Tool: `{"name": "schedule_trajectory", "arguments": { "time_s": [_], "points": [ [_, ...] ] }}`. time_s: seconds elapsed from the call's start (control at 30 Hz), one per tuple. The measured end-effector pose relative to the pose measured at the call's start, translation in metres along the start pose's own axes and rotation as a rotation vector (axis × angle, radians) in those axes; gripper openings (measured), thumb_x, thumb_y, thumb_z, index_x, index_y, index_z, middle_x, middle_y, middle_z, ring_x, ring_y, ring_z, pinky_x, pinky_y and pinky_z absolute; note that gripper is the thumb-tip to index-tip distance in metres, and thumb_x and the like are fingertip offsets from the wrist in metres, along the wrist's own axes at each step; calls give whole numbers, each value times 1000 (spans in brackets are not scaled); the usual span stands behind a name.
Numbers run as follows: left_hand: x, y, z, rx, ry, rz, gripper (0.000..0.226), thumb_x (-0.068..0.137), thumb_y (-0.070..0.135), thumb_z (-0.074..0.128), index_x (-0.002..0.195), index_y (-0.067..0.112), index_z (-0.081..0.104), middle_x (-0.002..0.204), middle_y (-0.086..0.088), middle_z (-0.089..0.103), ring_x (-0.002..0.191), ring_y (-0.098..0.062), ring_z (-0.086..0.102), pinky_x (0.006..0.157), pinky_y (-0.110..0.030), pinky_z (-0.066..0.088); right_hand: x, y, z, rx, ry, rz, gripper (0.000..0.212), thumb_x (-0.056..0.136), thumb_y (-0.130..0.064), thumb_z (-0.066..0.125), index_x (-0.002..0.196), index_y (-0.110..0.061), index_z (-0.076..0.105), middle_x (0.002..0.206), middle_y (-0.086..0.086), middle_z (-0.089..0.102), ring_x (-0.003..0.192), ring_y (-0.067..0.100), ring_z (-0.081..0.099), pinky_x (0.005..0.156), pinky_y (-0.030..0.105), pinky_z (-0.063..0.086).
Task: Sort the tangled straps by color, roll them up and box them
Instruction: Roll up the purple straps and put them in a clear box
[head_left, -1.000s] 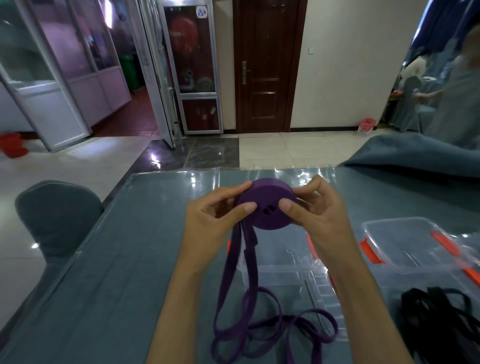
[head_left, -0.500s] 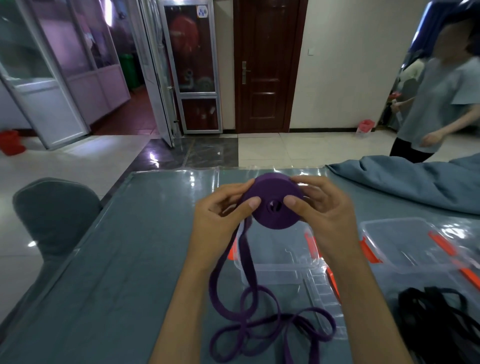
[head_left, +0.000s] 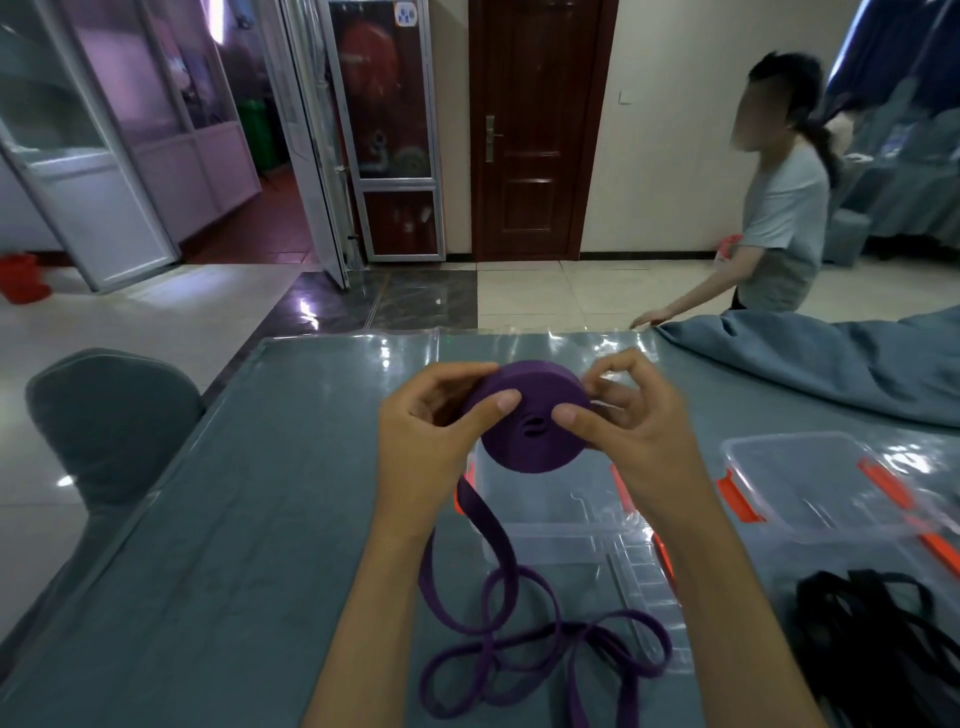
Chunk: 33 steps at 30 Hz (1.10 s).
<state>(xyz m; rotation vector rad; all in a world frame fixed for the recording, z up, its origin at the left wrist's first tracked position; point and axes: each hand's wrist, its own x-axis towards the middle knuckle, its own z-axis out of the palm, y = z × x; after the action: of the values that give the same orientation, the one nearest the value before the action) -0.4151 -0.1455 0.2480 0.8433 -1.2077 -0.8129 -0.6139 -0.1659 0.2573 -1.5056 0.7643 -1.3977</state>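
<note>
I hold a purple strap roll (head_left: 532, 431) in the air above the table, between both hands. My left hand (head_left: 431, 436) grips its left side, thumb on the front face. My right hand (head_left: 634, 431) grips the right side, thumb near the roll's centre and fingers curled over the top edge. The loose purple strap tail (head_left: 498, 613) hangs from the roll and lies in loops on the table. An open clear plastic box (head_left: 550, 525) with orange latches stands under the roll. A pile of black straps (head_left: 878, 639) lies at the lower right.
A clear lid (head_left: 810, 483) with orange clips lies right of the box. Blue-grey cloth (head_left: 831, 364) is heaped at the table's far right, where another person (head_left: 774, 208) reaches the table edge. A grey chair (head_left: 109, 421) stands at the left. The table (head_left: 234, 545) has a grey cover under plastic.
The roll has turned between my hands and taken up more strap; the loose loops on the table are shorter. The other person has come into view and moved toward the table's far edge.
</note>
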Motion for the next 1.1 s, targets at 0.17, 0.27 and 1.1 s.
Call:
{"name": "schedule_trajectory", "arguments": {
  "time_s": [0.17,0.27,1.1],
  "points": [
    [7,0,-13,-7,-144,-34,29,90,20,81,117,27,81,109,-3,81,103,-20,78,88,-22,60,0,5,1,66,21,-8,30,83,-30,89,103,-26,68,111,13,79,101,33,78,82,43,66],
    [4,-5,-8,30,-41,14,19,89,18,83,107,23,82,102,-2,81,97,-18,79,81,-21,61,3,5,2,40,-22,26,36,80,-36,91,103,-29,65,103,13,80,95,34,79,78,39,65],
    [7,-14,-20,42,-195,-77,35,90,18,81,124,24,78,118,0,78,113,-18,74,96,-25,58,2,14,-6,66,-57,81,36,80,-31,91,105,-27,66,112,11,79,100,31,79,75,37,65]
  ]
}}
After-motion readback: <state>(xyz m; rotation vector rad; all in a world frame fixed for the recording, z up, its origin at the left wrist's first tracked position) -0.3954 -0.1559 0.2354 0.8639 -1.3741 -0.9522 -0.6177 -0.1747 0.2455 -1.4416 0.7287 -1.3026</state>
